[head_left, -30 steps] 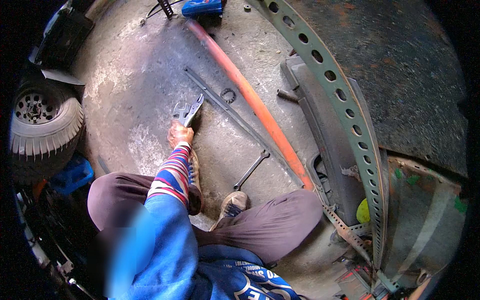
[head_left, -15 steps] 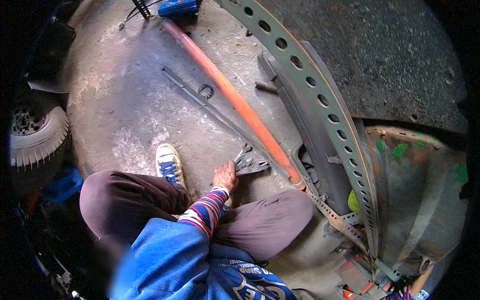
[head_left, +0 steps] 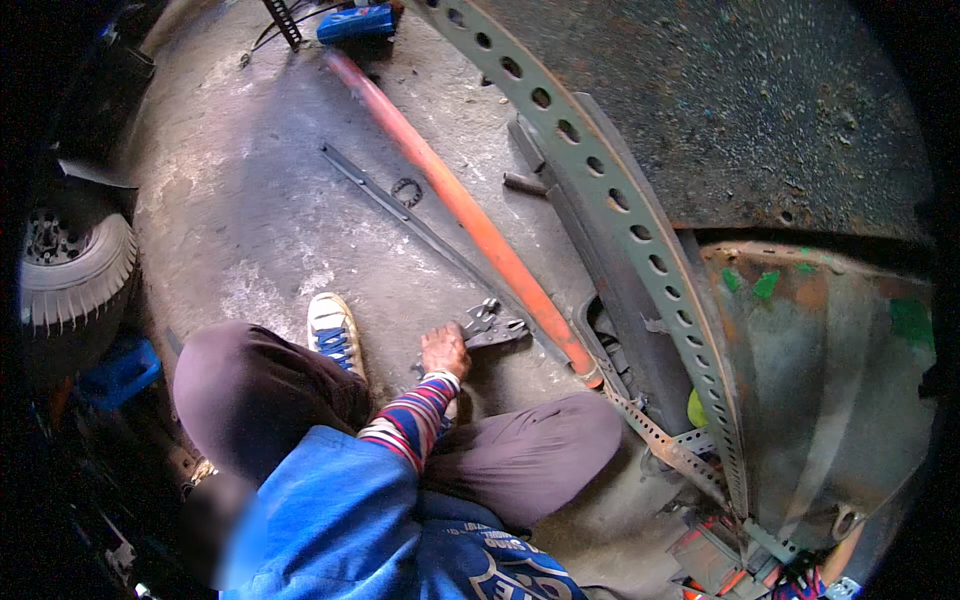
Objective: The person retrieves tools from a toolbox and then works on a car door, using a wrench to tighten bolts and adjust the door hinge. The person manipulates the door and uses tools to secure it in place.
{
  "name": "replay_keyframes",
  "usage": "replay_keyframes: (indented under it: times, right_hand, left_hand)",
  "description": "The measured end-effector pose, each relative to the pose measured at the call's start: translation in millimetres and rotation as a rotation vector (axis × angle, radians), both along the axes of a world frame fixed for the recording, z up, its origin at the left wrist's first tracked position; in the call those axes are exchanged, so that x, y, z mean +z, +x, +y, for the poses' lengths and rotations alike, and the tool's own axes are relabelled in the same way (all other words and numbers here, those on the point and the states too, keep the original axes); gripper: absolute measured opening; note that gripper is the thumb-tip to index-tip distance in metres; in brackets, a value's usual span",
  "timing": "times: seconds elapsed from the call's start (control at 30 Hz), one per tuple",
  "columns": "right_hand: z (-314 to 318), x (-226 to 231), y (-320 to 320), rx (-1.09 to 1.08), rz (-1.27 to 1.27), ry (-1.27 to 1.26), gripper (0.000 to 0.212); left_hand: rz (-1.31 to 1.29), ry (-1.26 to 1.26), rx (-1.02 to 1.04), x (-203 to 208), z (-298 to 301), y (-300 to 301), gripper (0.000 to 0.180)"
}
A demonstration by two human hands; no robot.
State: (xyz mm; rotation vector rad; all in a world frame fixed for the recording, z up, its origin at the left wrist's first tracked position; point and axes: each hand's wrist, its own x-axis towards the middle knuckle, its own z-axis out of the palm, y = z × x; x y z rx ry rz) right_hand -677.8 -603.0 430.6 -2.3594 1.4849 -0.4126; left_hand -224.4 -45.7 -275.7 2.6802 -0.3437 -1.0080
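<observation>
My left hand (head_left: 445, 351) reaches down between my bent legs, low over the concrete floor. Its fingers are closed round the handles of grey metal locking pliers (head_left: 492, 328), whose jaws point to the right; whether this is one pair or two overlapping, I cannot tell. A long orange-red tube (head_left: 450, 190) lies just beyond the jaws, with a thin dark metal strip (head_left: 400, 212) along its left side. At the lower right edge a striped cuff (head_left: 806, 584) shows by a perforated metal strip; my right hand there is too cut off and cluttered to make out its fingers.
A curved green-grey rim with holes (head_left: 641, 233) arches along the right, beside a rusty panel (head_left: 800, 330) with green patches. A dark toothed ring (head_left: 406, 192) lies near the strip. A wheel (head_left: 85, 265) is at the left; a blue object (head_left: 355, 23) sits at the far end.
The view has shifted a little, so the curved rim and panel appear farther left. My left hand stays closed on the locking pliers, and the jaws have turned slightly.
</observation>
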Motion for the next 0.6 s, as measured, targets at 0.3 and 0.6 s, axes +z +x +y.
replay_keyframes:
  times: [0.3, 0.6]
  right_hand:
    - [37, -33, 83, 0.179, 0.225, -0.035, 0.057]
    - [89, -62, 150, 0.339, 0.361, -0.048, 0.055]
  left_hand:
    - [-0.078, -0.073, -0.039, -4, 9, 1, 0.028]
    - [0.061, -0.14, 0.003, -9, 19, 26, 0.031]
